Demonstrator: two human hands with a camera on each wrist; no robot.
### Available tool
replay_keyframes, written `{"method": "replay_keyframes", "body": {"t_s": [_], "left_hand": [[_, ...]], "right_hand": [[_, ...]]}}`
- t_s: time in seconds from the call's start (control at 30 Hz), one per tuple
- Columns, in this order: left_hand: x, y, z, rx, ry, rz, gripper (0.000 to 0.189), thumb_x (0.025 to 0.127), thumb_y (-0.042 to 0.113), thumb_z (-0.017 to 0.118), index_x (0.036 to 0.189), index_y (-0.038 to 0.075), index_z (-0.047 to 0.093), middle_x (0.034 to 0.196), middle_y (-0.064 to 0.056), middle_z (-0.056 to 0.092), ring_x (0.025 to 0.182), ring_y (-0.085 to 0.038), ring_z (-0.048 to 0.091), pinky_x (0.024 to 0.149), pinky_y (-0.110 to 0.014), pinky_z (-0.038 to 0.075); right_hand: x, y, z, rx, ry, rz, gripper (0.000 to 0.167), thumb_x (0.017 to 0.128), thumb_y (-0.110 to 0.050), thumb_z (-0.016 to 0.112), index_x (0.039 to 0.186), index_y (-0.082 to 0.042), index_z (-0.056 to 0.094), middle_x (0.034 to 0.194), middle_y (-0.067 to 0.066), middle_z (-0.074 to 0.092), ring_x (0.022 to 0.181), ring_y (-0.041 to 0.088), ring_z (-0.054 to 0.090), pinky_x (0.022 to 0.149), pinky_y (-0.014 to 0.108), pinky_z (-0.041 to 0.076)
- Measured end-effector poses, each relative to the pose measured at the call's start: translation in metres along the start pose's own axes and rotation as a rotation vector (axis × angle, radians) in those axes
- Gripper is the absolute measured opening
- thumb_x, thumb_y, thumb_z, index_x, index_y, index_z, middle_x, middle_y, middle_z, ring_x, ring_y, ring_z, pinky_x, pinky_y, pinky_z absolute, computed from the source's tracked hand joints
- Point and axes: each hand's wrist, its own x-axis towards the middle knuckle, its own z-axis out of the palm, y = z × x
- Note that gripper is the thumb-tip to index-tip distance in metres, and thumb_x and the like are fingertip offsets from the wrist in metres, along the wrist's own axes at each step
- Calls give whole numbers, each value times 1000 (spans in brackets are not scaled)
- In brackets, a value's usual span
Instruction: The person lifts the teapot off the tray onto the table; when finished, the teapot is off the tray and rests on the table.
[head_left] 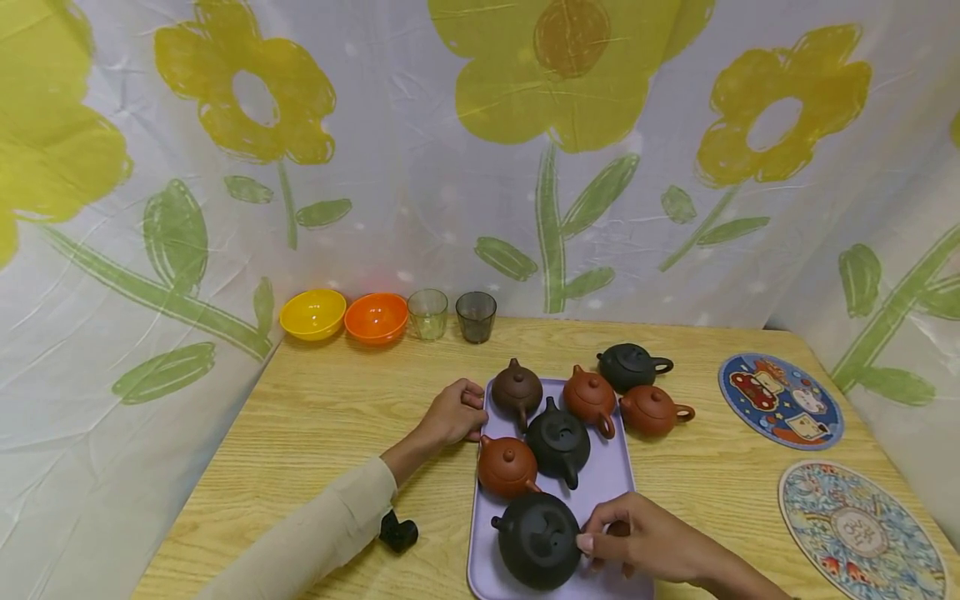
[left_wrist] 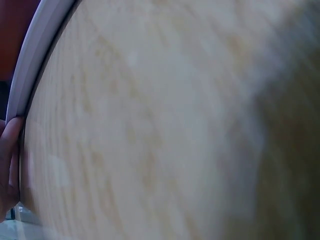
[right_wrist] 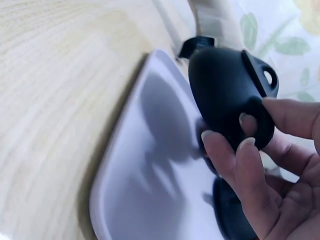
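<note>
The nearest black teapot (head_left: pixel 536 546) is held over the near end of a lilac tray (head_left: pixel 611 471), its handle pinched between the thumb and fingers of the right hand (head_left: pixel 652 537); its spout points left. The left hand (head_left: pixel 452 414) grips the tray's left rim (only its fingers show in the left wrist view). Farther along the tray are a red teapot (head_left: pixel 507 468) at the left, a middle black teapot (head_left: pixel 558 443), a dark brown teapot (head_left: pixel 517 390) far left and an orange-brown teapot (head_left: pixel 588 395) far right. Two more teapots (head_left: pixel 651 411) stand on the tabletop (head_left: pixel 360 408) just right of the tray. Bowls (head_left: pixel 377 320) and glasses (head_left: pixel 476 318) line the far left; round mats (head_left: pixel 782 402) lie right.
</note>
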Motion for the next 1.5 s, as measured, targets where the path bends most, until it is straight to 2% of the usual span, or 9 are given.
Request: {"method": "replay_keyframes", "body": {"t_s": [0.13,0.43,0.73,0.93,1.03,1.2,1.3,1.43,1.5], "left_hand": [[0,-1,0,-4,-1,5,39,81,-2,66,119,2,58,104,-13,60,77,-17,63,56,-31,61],[-1,-1,-1,3,0,4,39,81,-2,65,119,2,58,104,-14,60,79,-18,63,56,-32,62],[-2,-1,-1,-1,1,11,38,82,-2,66,119,1,58,104,-14,60,78,-17,63,55,-31,61],[-1,-2,0,-2,1,16,39,81,-3,66,119,1,58,103,-14,60,76,-17,62,55,-31,61],[-1,-1,-1,-10,-1,11,38,82,-2,65,119,1,58,103,-13,59,76,-16,62,55,-31,61],[-1,-1,-1,-25,-8,22,39,81,-3,65,119,0,57,103,-14,59,78,-17,62,55,-30,61],[-2,0,-1,-30,-10,33,40,80,-3,65,119,-2,57,103,-15,59,80,-17,62,56,-30,61],[-2,0,-1,-30,-11,43,41,79,-3,65,119,-2,57,103,-16,60,80,-17,62,56,-31,61],[-2,0,-1,-30,-9,40,41,79,-2,66,119,-1,57,103,-15,60,80,-17,62,56,-31,62]], "right_hand": [[-4,-1,-9,-4,-13,-32,24,100,-18,59,96,3,71,87,18,69,73,11,59,52,24,53],[-12,-5,-23,-28,-20,-50,26,101,-18,58,95,5,70,89,16,71,78,12,64,54,25,55],[-18,-1,-47,-55,-43,-96,21,102,-14,56,100,0,72,95,18,70,82,16,63,57,27,57],[-23,4,-61,-81,-74,-157,18,102,-8,54,101,-4,72,97,13,68,84,12,62,57,27,57],[-24,6,-67,-93,-88,-166,20,102,-7,53,103,-6,72,97,11,69,85,15,63,58,28,57],[-25,12,-78,-66,-119,-166,22,103,-6,51,106,-5,72,99,17,68,86,19,65,59,26,57],[-27,17,-86,-46,-138,-192,23,103,-3,49,107,-3,71,99,19,68,87,22,66,59,26,56],[-30,23,-95,-22,-150,-207,24,102,0,47,107,-2,71,98,18,68,86,23,67,59,27,57],[-32,26,-100,-6,-149,-182,24,102,0,47,106,-2,70,99,15,69,88,22,68,60,27,57]]}}
